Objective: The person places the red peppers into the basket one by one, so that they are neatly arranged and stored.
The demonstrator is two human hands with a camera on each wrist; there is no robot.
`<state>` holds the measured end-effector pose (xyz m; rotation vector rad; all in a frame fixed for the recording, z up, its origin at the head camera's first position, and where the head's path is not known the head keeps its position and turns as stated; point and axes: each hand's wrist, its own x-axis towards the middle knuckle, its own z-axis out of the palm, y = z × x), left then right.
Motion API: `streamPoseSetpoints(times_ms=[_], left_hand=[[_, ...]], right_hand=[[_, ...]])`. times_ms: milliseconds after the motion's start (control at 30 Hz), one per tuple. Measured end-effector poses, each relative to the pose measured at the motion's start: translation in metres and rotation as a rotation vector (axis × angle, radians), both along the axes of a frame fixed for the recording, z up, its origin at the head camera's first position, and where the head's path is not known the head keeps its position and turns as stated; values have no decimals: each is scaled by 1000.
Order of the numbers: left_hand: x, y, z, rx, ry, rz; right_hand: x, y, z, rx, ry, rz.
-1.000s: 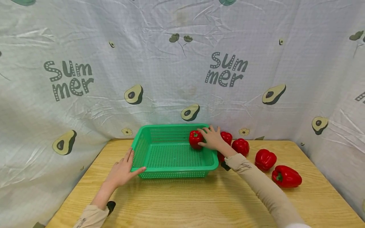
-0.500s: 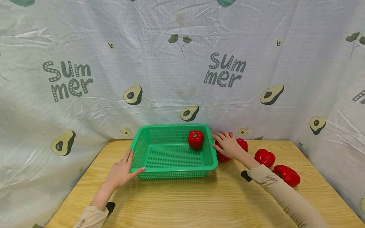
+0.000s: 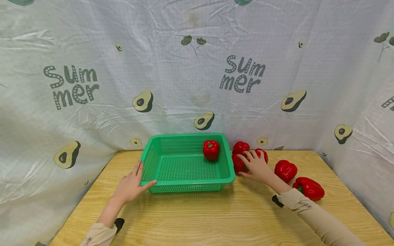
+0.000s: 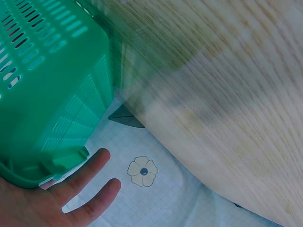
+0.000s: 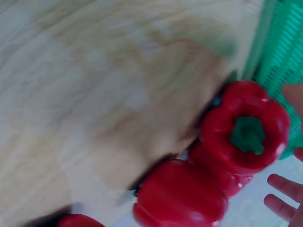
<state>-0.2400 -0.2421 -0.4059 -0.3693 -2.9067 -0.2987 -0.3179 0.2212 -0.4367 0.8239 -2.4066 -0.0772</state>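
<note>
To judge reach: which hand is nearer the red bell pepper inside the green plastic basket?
Right. The right hand is right of the pepper; the left hand, farther to its left.

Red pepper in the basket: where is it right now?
In the head view, the red pepper stands inside the green basket near its far right corner, with the other peppers outside to the right.

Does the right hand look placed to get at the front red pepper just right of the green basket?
Likely yes: the right hand is right at that red pepper, fingers spread, and nothing visible blocks it, though the green basket stands close.
</note>
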Motion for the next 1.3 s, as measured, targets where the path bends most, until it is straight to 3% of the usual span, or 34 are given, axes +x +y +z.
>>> streamPoseSetpoints(times_ms=[300, 467, 1300], left_hand=[[0, 0, 0, 4, 0, 0], [0, -1, 1, 5, 1, 6], [0, -1, -1, 11, -1, 6]], right_hand=[[-5, 8, -15, 68, 5, -2], [-10, 8, -17, 88, -13, 4], [-25, 8, -23, 131, 62, 45]])
